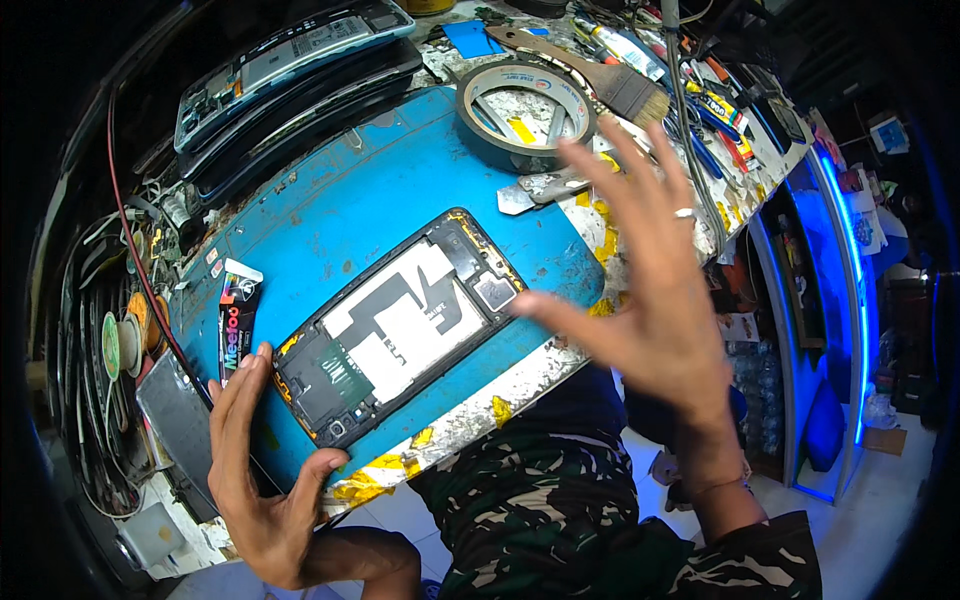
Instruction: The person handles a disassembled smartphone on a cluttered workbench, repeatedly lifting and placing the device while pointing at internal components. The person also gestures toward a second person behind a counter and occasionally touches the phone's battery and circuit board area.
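Observation:
An opened phone (400,325) lies slanted on the blue mat, showing its black frame, a white inner area, dark ribbon strips and a small green board. My left hand (265,470) spans the phone's near-left end, the index fingertip at one corner and the thumb at the other. Its palm stays off the phone. My right hand (645,290) is raised over the phone's right end, fingers spread, holding nothing, and a little blurred. The right thumb tip overlaps the phone's edge in the picture; whether it touches cannot be told.
The blue mat (330,230) covers much of the worn bench. A tape roll (525,115), a flat brush (630,92), a metal blade (517,202) and glue tubes (715,108) lie far right. Stacked phone parts (300,60) stand far left. A black packet (238,320) and cables (85,340) are left.

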Demonstrator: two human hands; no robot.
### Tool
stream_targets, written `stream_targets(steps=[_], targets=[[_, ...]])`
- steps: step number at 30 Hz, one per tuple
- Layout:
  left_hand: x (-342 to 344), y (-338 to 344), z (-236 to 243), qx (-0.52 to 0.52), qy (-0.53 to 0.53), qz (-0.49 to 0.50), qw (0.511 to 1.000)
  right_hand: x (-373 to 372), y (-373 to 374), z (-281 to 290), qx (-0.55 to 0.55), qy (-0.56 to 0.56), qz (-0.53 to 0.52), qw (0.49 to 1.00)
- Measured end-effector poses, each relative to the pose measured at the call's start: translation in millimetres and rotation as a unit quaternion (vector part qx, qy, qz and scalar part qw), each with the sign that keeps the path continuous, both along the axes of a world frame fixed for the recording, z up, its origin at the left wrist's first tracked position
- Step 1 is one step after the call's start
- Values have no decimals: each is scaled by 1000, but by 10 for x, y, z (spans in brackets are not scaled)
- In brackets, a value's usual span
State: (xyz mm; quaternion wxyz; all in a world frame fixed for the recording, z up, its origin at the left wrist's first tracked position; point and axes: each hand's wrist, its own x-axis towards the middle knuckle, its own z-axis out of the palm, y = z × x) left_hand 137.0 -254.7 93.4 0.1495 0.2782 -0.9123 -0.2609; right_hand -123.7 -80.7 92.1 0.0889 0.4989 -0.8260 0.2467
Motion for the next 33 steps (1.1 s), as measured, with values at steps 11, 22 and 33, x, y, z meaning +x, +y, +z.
stream_targets(steps=[11,22,33], targets=[[-18,25,-23,-9,14,8,1000,-565,-239,-46,17,-51,265,963],[-22,3,4,-2,-10,6,1000,-700,-380,-62,12,16,322,946],[-4,2,6,-4,-5,1,1000,-754,-545,66,63,53,329,941]])
